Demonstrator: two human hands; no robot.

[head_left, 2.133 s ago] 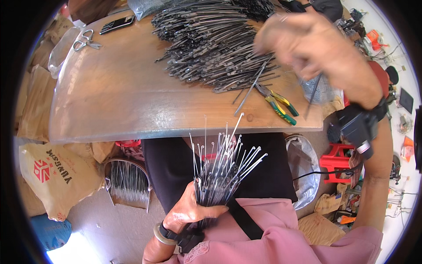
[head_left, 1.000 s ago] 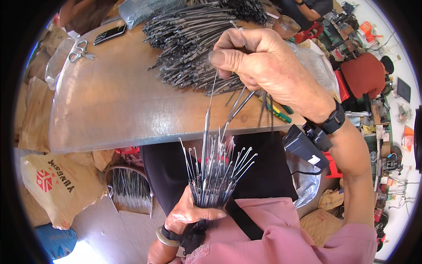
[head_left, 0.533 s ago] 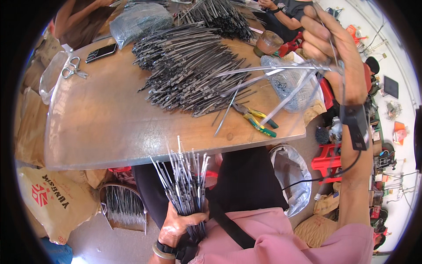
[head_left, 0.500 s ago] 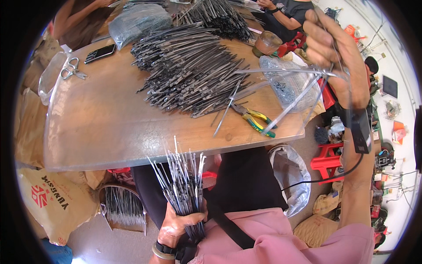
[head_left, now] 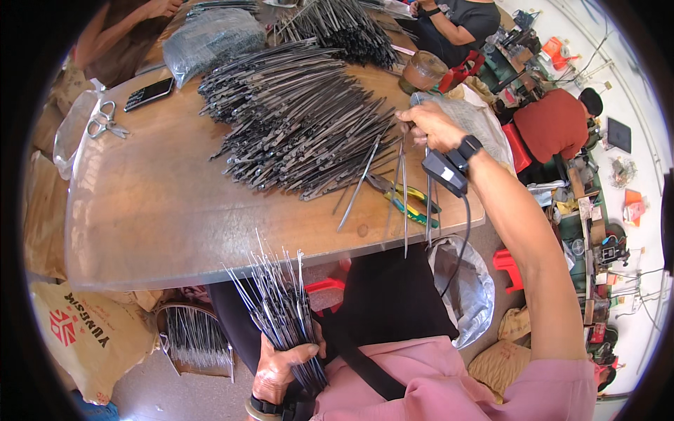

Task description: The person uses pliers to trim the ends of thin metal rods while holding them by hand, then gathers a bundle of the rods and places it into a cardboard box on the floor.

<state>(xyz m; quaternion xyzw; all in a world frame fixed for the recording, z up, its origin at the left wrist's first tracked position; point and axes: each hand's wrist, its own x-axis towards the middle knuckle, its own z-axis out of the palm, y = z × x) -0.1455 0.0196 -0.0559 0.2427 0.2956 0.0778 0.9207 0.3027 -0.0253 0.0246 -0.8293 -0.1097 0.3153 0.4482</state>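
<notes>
My left hand [head_left: 284, 361] is wrapped round a bundle of thin metal strips [head_left: 277, 302], held upright over my lap at the table's front edge. Their tips end in fine wire-like loops or hooks. Above the table's right side, my right hand [head_left: 434, 128] has its fingers closed on a few long metal strips [head_left: 404, 200] that hang down. Pliers [head_left: 397, 196] with yellow and green handles lie behind those hanging strips. To the left of the pliers a big pile of dark metal strips [head_left: 295, 119] covers the tabletop, one lighter strip [head_left: 359, 184] sticking out from it.
Scissors [head_left: 107, 121], a black phone [head_left: 149, 94] and a bag of small parts [head_left: 214, 41] are on the table's left. A jar [head_left: 423, 70] stands at the back right. A lined bin [head_left: 463, 291] is below the right edge. Other people sit around.
My right hand has come down and left from high at the right to over the table, strips still in it. The left hand with its bundle has shifted slightly down and left.
</notes>
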